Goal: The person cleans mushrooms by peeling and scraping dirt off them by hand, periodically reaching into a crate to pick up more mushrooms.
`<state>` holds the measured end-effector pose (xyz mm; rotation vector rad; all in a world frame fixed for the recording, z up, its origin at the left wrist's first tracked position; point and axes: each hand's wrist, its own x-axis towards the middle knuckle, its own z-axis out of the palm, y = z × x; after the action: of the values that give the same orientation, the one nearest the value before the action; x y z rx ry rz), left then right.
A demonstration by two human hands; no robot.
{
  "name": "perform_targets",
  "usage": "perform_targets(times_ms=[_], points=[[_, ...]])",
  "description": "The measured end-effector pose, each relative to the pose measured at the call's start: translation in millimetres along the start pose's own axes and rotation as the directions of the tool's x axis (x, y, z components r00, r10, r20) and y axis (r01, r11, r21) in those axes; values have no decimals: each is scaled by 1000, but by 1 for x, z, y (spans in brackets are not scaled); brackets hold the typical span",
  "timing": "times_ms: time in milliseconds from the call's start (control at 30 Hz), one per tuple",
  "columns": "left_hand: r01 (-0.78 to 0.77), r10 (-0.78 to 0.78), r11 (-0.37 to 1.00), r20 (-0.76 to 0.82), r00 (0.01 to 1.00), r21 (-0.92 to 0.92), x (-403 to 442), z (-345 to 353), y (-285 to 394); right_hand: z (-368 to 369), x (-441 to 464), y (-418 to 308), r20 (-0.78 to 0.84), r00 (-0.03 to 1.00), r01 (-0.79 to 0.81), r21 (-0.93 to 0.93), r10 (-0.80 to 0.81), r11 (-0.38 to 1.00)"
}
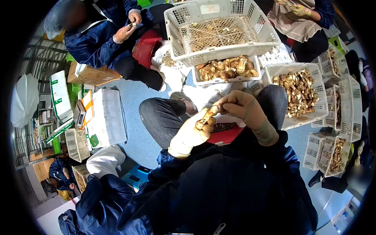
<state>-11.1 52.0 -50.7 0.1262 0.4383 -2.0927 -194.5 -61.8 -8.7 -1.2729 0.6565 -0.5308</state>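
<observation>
My left hand (pixel 188 135), in a pale glove, is wrapped round a brown-and-white mushroom (pixel 206 118) that lies across the fingers. Beside its upper end, my gloved right hand (pixel 246 109) is closed in a pinch. Whatever sits between those right fingertips is too small and dark to make out. Below both hands, a red piece (pixel 228 135) with a pale edge lies between my knees. In front of me, a white tray (pixel 229 80) holds several mushrooms (pixel 225 68). To the right of my knee stands a white crate (pixel 303 122) heaped with more mushrooms (pixel 297 92).
A large perforated white crate (pixel 235 51) with dirt and scraps inside rests over the tray. Stacked crates (pixel 354 105) line the right side. Co-workers sit at upper left (pixel 92 45), upper right (pixel 299 23) and lower left (pixel 98 199). White boxes (pixel 107 115) stand left.
</observation>
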Motion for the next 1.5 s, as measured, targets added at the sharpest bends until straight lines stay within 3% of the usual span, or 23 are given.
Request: perform_targets(times_ms=[33, 67, 100, 200, 233, 333, 433, 467, 633, 733, 833, 933, 1033, 1133, 1233, 1267, 1333, 1433, 1500], points=[[-49, 50, 998, -34, 998, 45, -1, 6, -1, 1, 2, -1, 13, 1000, 2, 117, -3, 993], [-93, 99, 992, -69, 993, 89, -1, 10, -3, 3, 0, -3, 7, 999, 42, 56, -43, 998], [-167, 203, 954, -124, 971, 247, 1, 14, -6, 8, -4, -6, 4, 996, 84, -5, -84, 996], [-262, 461, 721, -162, 872, 641, 5, 15, -11, 13, -5, -1, -19, 984, 170, -152, -175, 974], [-255, 453, 682, -122, 883, 685, 5, 13, -10, 13, -5, 3, -25, 979, 193, -195, -202, 962], [-221, 424, 559, -46, 904, 799, 1, 13, -5, 2, -2, 10, -80, 981, -159, 182, 176, 970], [-219, 511, 374, -3, 859, 901, 3, 20, -9, 1, -6, 13, -44, 994, -100, -88, 96, 991], [-214, 538, 298, 21, 843, 930, 3, 20, -8, 2, -8, 15, -44, 997, -74, -86, 71, 994], [-211, 541, 205, 70, 838, 956, 4, 18, -3, 12, -11, 4, -41, 998, 38, -14, -38, 999], [-199, 553, 181, 68, 830, 963, 4, 18, -3, 18, -11, 2, -90, 991, 82, -168, -98, 982], [-216, 565, 161, 90, 820, 963, 3, 27, -7, 5, -4, 24, -109, 973, -185, 163, 204, 969], [-205, 605, 52, 132, 785, 977, 3, 27, -10, 6, -2, 35, -9, 1000, -10, 100, 11, 995], [-188, 635, -32, 165, 755, 982, 6, 22, -9, 18, -3, 26, -66, 960, 247, -259, -272, 934], [-148, 642, -80, 164, 749, 986, 7, 23, -10, 19, -3, 25, -138, 973, 149, -234, -185, 961], [-118, 655, -157, 193, 730, 981, 9, 26, -12, 9, -3, 11, -124, 987, -127, -237, 100, 963], [-110, 662, -187, 208, 720, 976, 9, 26, -12, 11, -2, 14, -104, 994, -45, -195, 25, 980], [-32, 688, -326, 260, 678, 945, 9, 24, -12, 13, -3, 21, -78, 989, 118, -110, -127, 987], [76, 643, -586, 406, 649, 807, 14, 25, -12, 16, -2, 29, -49, 989, 134, -152, -142, 979], [118, 585, -713, 494, 643, 692, 15, 27, -11, 14, -2, 28, -69, 998, -17, -89, 11, 996]])
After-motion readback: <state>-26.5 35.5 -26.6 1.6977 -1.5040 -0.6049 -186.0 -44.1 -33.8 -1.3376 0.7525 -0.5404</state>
